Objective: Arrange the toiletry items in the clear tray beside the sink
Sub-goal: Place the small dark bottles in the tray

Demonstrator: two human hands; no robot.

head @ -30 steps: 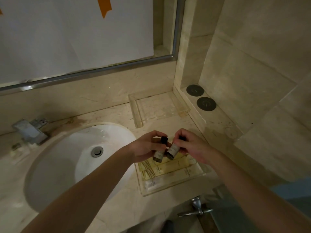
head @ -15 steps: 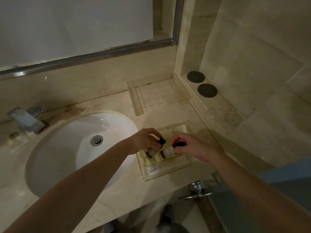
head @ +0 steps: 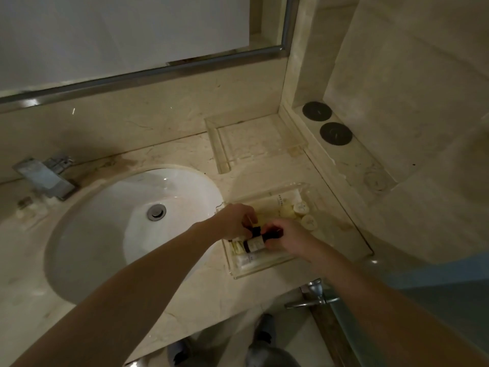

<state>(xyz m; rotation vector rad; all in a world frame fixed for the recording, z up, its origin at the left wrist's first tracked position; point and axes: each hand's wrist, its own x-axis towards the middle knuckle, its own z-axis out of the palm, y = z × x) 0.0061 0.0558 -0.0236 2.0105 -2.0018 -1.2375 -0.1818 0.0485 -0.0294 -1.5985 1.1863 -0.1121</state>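
Observation:
A clear tray (head: pixel 264 271) sits on the counter right of the sink. It holds yellow sachets (head: pixel 236 247), a white tube (head: pixel 247 259) and round pale caps (head: pixel 301 207) at its far end. My left hand (head: pixel 234 221) pinches a small dark bottle, of which only the black cap (head: pixel 256 231) shows. My right hand (head: pixel 287 237) grips a second small dark bottle (head: pixel 254 245) with a pale label. Both bottles are low over the tray's near half, side by side and tilted.
A second clear tray (head: pixel 223 157) lies against the back wall. The white sink basin (head: pixel 119 221) and chrome faucet (head: pixel 45 178) are to the left. Two black discs (head: pixel 335 133) rest on the right ledge. A metal handle (head: pixel 309 296) juts out below the counter edge.
Both hands have come down with the two bottles from above the tray to just over its contents. The view has tilted lower.

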